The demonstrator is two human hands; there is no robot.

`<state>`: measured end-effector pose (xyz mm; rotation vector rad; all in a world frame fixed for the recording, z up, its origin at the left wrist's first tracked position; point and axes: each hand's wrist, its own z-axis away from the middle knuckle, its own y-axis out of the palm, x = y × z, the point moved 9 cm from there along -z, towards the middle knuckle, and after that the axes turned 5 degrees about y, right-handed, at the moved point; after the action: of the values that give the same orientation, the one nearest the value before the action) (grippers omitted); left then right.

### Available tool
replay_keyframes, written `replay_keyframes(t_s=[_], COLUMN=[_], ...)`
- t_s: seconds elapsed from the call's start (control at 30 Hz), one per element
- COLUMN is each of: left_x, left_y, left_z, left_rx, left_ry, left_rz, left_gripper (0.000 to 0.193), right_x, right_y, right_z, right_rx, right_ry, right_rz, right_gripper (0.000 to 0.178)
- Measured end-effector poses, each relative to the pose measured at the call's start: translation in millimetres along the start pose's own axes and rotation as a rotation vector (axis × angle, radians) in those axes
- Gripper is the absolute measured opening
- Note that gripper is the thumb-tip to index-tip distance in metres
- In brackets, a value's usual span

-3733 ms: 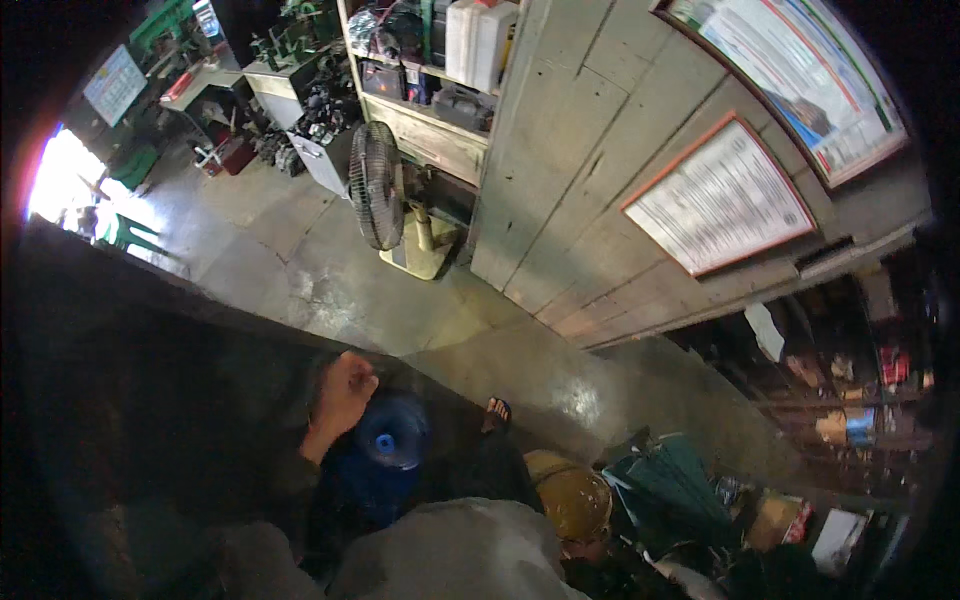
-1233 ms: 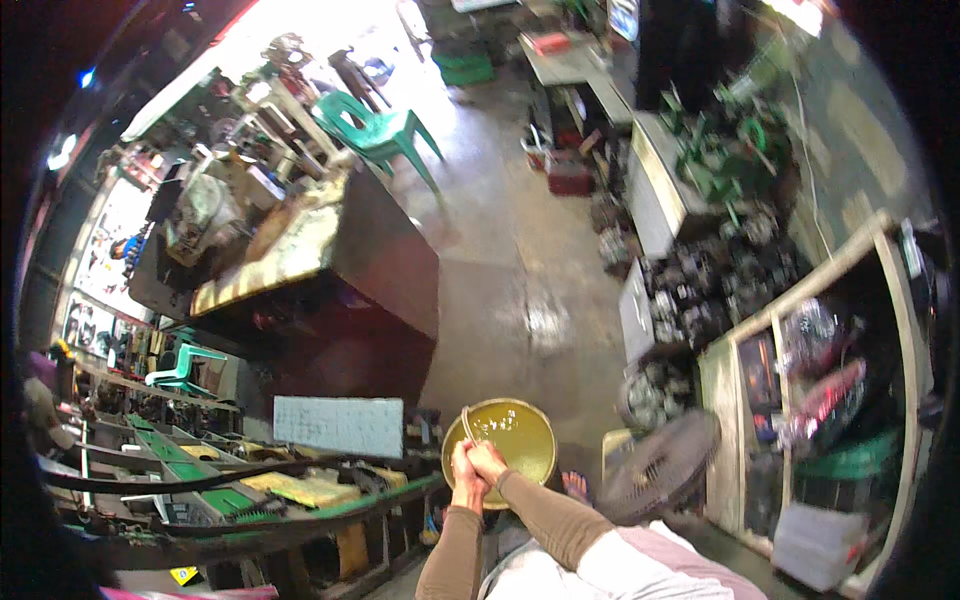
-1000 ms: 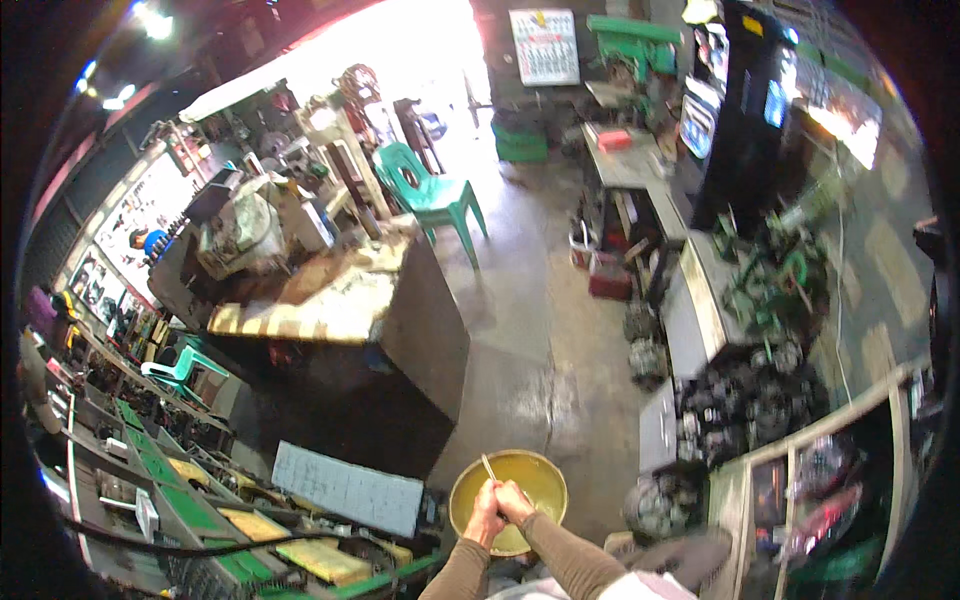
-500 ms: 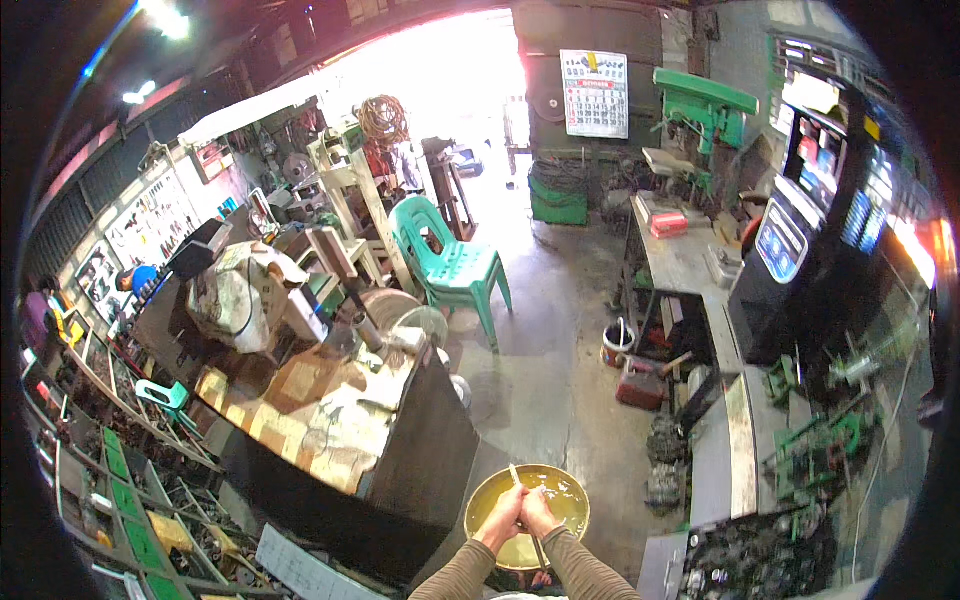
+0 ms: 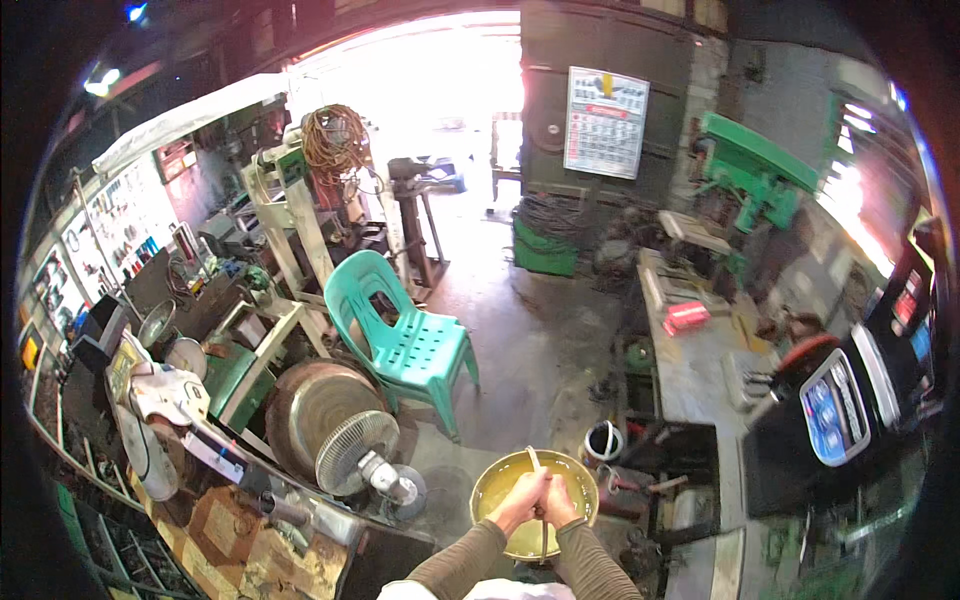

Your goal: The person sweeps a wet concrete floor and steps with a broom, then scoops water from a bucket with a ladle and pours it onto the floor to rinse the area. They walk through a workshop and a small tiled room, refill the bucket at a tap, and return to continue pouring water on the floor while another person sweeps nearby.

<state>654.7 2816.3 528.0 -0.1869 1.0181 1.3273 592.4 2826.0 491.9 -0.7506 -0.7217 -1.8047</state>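
Note:
A round yellowish basin with pale, shiny liquid in it is held in front of me, low in the picture. A narrow, light-coloured handle runs across it from the far rim toward the near rim. My left hand and my right hand are closed together around the middle of this handle, above the liquid. The clasped fingers hide the gripped part. Both forearms reach in from the lower edge in dark sleeves.
To the left stand green plastic chairs, a fan and a cluttered table. On the right are a workbench, a white-rimmed bucket and a green drill press. A bright doorway lies ahead over concrete floor.
I have moved forward with the basin: the chairs, fan and workbench appear nearer, and the table has slid down and left. Both hands stay closed on the handle.

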Motion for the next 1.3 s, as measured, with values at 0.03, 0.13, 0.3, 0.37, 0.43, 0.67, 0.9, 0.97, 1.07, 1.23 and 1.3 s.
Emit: replay_keyframes(t_s=[0.03, 0.13, 0.3, 0.37, 0.43, 0.67, 0.9, 0.97, 1.07, 1.23, 1.3], left_x=[-36.0, -103.3, -244.6, -299.8, -351.5, -527.3, -703.6, -766.8, -848.7, -975.6, -1017.6], left_y=[-9.7, -12.2, -25.1, -26.6, -34.6, -90.5, -170.3, -192.8, -226.9, -289.5, -316.4], left_z=[-26.0, -103.4, -252.9, -304.7, -357.6, -544.7, -718.3, -762.0, -826.0, -947.3, -992.9], left_rx=[-0.063, -0.14, -0.117, -0.024, -0.056, -0.066, -0.129, -0.105, -0.116, -0.191, -0.264], left_ry=[0.015, -0.004, 0.11, 0.174, 0.122, 0.122, 0.108, 0.191, 0.209, 0.121, 0.082], left_rz=[0.007, 0.029, 0.068, 0.02, 0.043, -0.005, 0.146, 0.116, 0.04, 0.152, 0.111], left_gripper=[0.037, 0.034, 0.03, 0.027, 0.023, 0.02, 0.025, 0.027, 0.03, 0.028, 0.029], right_x=[26.6, 114.8, 201.0, 227.6, 256.3, 448.2, 604.9, 621.1, 682.2, 801.3, 840.3], right_y=[7.9, 11.1, 23.8, 14.3, 5.1, 63.6, 172.6, 195.4, 228.7, 300.1, 316.6], right_z=[-22.9, -104.1, -278.8, -356.5, -430.8, -621.5, -815.7, -895.1, -1003.3, -1116.1, -1153.6], right_rx=[0.068, 0.024, 0.146, 0.056, -0.06, -0.06, 0.185, 0.172, 0.179, 0.23, 0.056], right_ry=[0.046, -0.024, 0.051, 0.032, -0.019, -0.126, 0.032, 0.168, 0.02, 0.029, 0.23], right_rz=[0.093, 0.452, -0.169, -0.212, -0.138, 0.136, -0.124, -0.205, 0.096, 0.04, -0.124], right_gripper=[0.035, 0.046, 0.071, 0.078, 0.067, 0.037, 0.063, 0.068, 0.061, 0.046, 0.04])
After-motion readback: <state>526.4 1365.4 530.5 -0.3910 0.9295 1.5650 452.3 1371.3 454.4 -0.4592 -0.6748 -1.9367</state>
